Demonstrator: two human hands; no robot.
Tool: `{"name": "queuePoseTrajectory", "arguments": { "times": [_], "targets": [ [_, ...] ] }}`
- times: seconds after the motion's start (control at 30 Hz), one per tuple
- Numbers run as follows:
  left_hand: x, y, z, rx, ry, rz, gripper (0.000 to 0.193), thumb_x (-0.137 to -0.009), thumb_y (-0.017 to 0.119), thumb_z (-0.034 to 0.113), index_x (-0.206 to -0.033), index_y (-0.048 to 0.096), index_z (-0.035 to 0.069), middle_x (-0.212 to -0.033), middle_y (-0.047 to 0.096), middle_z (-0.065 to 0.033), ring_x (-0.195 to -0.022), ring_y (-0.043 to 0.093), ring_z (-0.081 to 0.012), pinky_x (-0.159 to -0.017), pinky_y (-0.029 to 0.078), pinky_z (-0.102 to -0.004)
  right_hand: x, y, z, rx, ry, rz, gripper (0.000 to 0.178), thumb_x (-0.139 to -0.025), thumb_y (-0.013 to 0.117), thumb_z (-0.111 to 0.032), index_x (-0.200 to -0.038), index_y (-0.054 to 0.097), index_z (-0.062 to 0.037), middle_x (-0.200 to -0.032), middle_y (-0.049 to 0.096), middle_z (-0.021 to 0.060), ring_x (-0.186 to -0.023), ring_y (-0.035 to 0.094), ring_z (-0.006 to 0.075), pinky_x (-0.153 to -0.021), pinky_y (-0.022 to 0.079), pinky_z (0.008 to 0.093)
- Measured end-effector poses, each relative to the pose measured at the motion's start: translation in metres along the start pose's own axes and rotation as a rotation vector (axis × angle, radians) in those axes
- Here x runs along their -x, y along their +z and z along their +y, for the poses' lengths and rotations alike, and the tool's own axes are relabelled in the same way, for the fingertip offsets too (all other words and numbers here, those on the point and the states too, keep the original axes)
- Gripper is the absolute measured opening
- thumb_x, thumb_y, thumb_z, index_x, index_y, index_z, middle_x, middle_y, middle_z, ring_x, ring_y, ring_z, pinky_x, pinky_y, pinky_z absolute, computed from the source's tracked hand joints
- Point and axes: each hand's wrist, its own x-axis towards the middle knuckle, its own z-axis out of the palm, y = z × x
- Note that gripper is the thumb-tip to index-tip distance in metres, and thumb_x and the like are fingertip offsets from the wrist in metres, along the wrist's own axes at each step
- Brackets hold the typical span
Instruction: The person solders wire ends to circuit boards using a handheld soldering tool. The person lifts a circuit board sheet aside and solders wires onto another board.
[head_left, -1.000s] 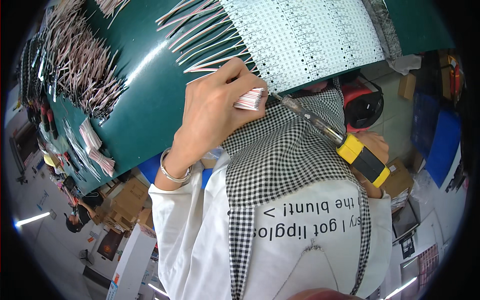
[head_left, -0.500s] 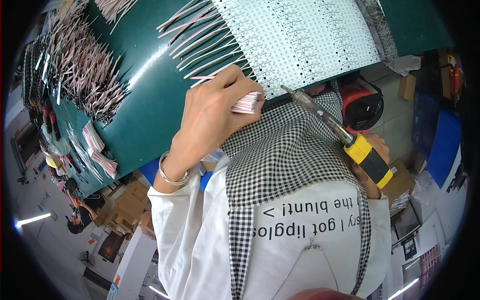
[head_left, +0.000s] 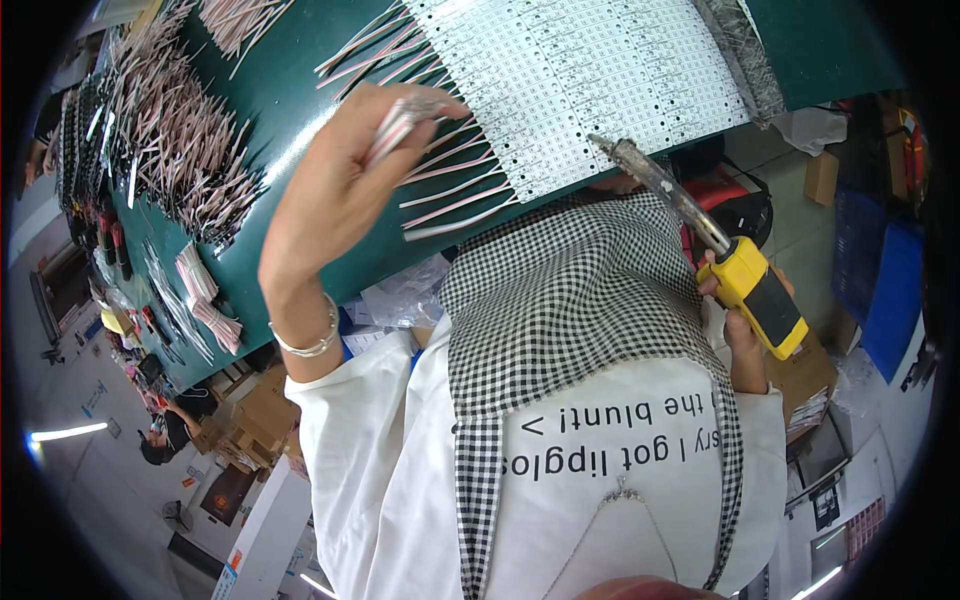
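Note:
My left hand [head_left: 325,200] is raised over the left edge of a white circuit board panel [head_left: 590,90], closed around a bundle of short red-and-white wires [head_left: 396,130]. Below it, a row of single wires [head_left: 455,208] sticks out from the panel's left edge over the green table. My right hand [head_left: 745,335] grips a soldering iron [head_left: 758,295] with a yellow and black handle. The iron's metal tip points up and left, close to the panel's near edge. Several fingers of this hand are hidden behind the handle.
A large heap of loose wires [head_left: 180,140] covers the table's left side. Near it lie a tied wire bundle [head_left: 205,300] and, farther back, another wire bunch [head_left: 245,22]. Clear plastic wrap [head_left: 740,60] lies along the panel's right side. Cardboard boxes [head_left: 265,410] stand beyond the table.
My left hand has moved left and away from the panel's near corner with the wire bundle, uncovering wires at that corner. The soldering iron has shifted slightly right and its tip is farther from the corner.

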Motion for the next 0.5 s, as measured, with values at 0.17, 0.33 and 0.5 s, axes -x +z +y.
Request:
{"name": "queuePoseTrajectory", "arguments": {
  "times": [0.17,0.33,0.5],
  "targets": [
    [-0.013,0.044,0.035,-0.021,0.045,0.033,0.019,-0.089,0.064,0.009,-0.105,0.066,-0.001,-0.088,0.065,-0.0016,-0.068,0.053,-0.0063,-0.062,0.043,-0.0222,-0.011,-0.020,-0.023,-0.079,0.165,-0.009,0.035,-0.081,0.072,-0.028,-0.095,0.066,0.0029,-0.083,0.069,0.0149,-0.069,0.068,0.0231,-0.063,0.054,0.0312],
    [-0.021,0.075,0.054,-0.005,-0.064,0.076,0.018,-0.081,0.072,0.014,-0.089,0.066,-0.001,-0.071,0.062,-0.0018,-0.058,0.047,-0.0050,-0.053,0.040,-0.0236,-0.010,-0.036,-0.019,0.042,0.139,-0.074,0.037,-0.081,0.072,-0.033,-0.094,0.066,0.0011,-0.081,0.068,0.0139,-0.071,0.069,0.0232,-0.064,0.053,0.0328],
    [-0.025,0.093,0.050,-0.073,0.004,0.147,0.018,-0.075,0.073,0.013,-0.082,0.065,-0.001,-0.068,0.061,-0.0053,-0.055,0.049,-0.0082,-0.053,0.041,-0.0252,-0.002,-0.034,-0.009,0.010,0.061,-0.022,0.040,-0.074,0.075,-0.033,-0.093,0.066,0.0012,-0.085,0.069,0.0143,-0.073,0.069,0.0285,-0.067,0.053,0.0341]
  ]
}}
